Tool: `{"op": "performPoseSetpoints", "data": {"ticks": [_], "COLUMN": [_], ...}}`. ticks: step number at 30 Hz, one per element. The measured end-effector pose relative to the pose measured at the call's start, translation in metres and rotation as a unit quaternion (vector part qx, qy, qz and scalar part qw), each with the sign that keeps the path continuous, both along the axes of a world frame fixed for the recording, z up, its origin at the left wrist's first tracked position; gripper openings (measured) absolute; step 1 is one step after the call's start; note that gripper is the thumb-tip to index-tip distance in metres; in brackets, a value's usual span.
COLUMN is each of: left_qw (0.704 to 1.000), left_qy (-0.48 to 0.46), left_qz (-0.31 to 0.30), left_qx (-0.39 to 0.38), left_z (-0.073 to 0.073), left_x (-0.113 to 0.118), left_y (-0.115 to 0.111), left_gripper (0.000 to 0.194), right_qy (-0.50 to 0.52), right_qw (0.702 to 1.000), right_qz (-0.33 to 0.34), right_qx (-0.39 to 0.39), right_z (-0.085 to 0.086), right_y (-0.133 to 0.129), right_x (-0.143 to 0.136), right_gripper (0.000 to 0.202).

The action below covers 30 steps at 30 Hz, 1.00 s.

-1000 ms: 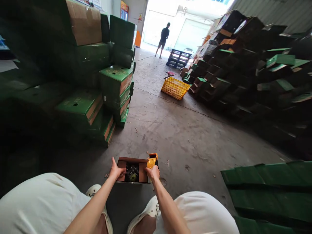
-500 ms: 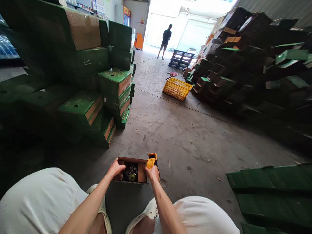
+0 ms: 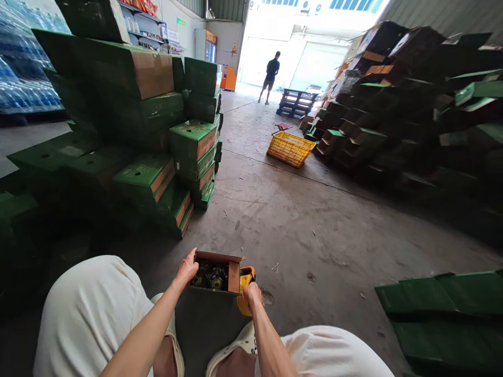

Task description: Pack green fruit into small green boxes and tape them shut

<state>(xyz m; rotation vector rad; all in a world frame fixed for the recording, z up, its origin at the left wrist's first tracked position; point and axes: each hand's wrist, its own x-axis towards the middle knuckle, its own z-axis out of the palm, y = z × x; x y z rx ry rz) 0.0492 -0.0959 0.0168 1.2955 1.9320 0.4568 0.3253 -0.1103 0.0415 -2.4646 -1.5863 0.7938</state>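
A small open cardboard box [image 3: 234,277], dark outside and brown inside, sits low in front of me between my feet. Dark, shiny wrapping with round greenish items [image 3: 215,281] shows inside it; their kind is unclear. At the box's left end, my left hand [image 3: 186,270] grips the side wall with the fingers out of sight. My right hand [image 3: 252,294] is closed around a yellow-orange handheld tool [image 3: 244,303] with a dark part, just beside the box's right end. The hand covers much of the tool, so its kind is unclear.
Green cartons [image 3: 145,173] are stacked high at left, near bottled water [image 3: 29,94]. More boxes [image 3: 365,125] pile up at right, and green cardboard [image 3: 444,309] lies near my right knee. A yellow crate [image 3: 291,149], a pallet [image 3: 296,102] and a standing person [image 3: 271,77] are farther off.
My right hand has moved slightly down and away from the box's right flap, with the yellow-orange tool lower too. The left inner flap no longer covers the contents. The view has tilted up slightly.
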Motion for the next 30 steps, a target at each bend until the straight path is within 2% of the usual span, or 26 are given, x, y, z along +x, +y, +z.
{"op": "performPoseSetpoints", "data": {"ticks": [3, 6, 8, 9, 11, 15, 18, 21, 23, 24, 26, 30], "left_qw": [1.000, 0.999, 0.996, 0.994, 0.992, 0.992, 0.992, 0.991, 0.989, 0.990, 0.992, 0.984], "left_qy": [0.001, 0.027, 0.061, 0.076, 0.090, 0.087, 0.104, 0.132, 0.123, 0.114, 0.101, 0.126], "left_qz": [-0.002, -0.019, -0.039, -0.049, -0.064, -0.074, -0.041, 0.005, -0.007, -0.028, -0.068, -0.089], "left_qx": [0.001, -0.023, -0.053, -0.063, -0.065, -0.054, -0.065, 0.021, 0.077, 0.074, 0.017, -0.084], "left_z": [0.003, 0.007, 0.011, 0.013, 0.016, 0.021, 0.025, 0.031, 0.032, 0.031, 0.025, 0.011], "left_x": [0.004, 0.008, 0.010, 0.009, 0.006, -0.003, -0.006, -0.002, 0.006, 0.011, 0.023, 0.043], "left_y": [-0.003, -0.007, -0.012, -0.015, -0.023, -0.042, -0.056, -0.066, -0.071, -0.074, -0.079, -0.081], "left_gripper": [0.077, 0.087, 0.096, 0.098, 0.099, 0.100, 0.094, 0.073, 0.050, 0.043, 0.039, 0.061], "right_qy": [0.024, 0.087, 0.094, 0.078, 0.028, -0.013, -0.021, -0.029, -0.020, -0.013, 0.001, 0.018], "right_qw": [0.995, 0.976, 0.963, 0.959, 0.958, 0.959, 0.961, 0.962, 0.964, 0.965, 0.966, 0.967], "right_qz": [0.027, 0.137, 0.229, 0.264, 0.286, 0.278, 0.269, 0.270, 0.264, 0.260, 0.256, 0.251], "right_qx": [0.095, 0.143, 0.103, 0.064, 0.003, -0.056, -0.057, -0.030, -0.026, -0.028, -0.037, -0.036], "right_z": [0.024, 0.035, 0.029, 0.023, 0.011, -0.003, -0.008, -0.016, -0.019, -0.020, -0.019, -0.016], "right_y": [0.011, 0.014, 0.005, -0.002, -0.019, -0.047, -0.063, -0.074, -0.077, -0.077, -0.077, -0.084], "right_x": [-0.020, -0.056, -0.079, -0.087, -0.097, -0.098, -0.103, -0.113, -0.117, -0.117, -0.115, -0.110], "right_gripper": [0.025, 0.023, 0.015, 0.021, 0.036, 0.028, 0.025, 0.025, 0.025, 0.024, 0.025, 0.022]}}
